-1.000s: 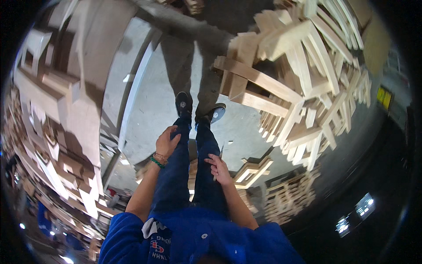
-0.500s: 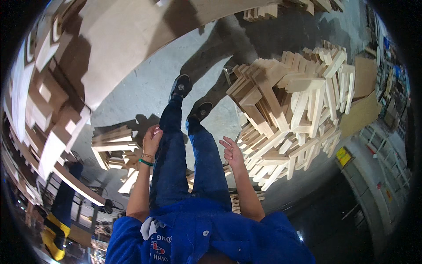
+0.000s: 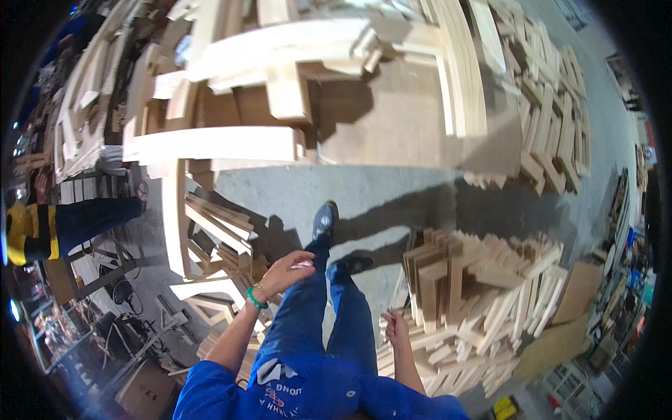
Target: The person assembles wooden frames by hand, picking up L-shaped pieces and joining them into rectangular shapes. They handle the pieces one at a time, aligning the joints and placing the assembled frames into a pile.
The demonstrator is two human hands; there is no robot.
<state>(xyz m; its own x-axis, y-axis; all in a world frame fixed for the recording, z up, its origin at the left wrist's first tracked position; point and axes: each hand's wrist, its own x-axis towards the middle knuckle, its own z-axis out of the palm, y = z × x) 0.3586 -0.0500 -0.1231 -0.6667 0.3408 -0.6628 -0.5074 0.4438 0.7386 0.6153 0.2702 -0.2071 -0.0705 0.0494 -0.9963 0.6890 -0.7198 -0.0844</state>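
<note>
I look down at my blue trousers and dark shoes [image 3: 324, 218] on a grey concrete floor [image 3: 294, 192]. My left hand [image 3: 288, 271], with a green band at the wrist, hangs loose and holds nothing, fingers slightly apart, beside my left thigh. My right hand [image 3: 396, 327] is lower at my right side, fingers curled, holding nothing. A heap of pale wooden frame pieces [image 3: 476, 301] lies just right of it. Both hands are apart from any wood.
Large pale wooden frames [image 3: 231, 143] stand ahead and to the left. Stacked slats [image 3: 553, 119] line the far right. Loose boards [image 3: 217, 224] lie by my left foot. A person in yellow and dark blue [image 3: 56, 224] is at the left edge. A cardboard sheet [image 3: 581, 290] leans at right.
The view has swung as I walk: the wood heap has shifted lower right and big frames fill the top. My left hand rose slightly; my right hand dropped and curled.
</note>
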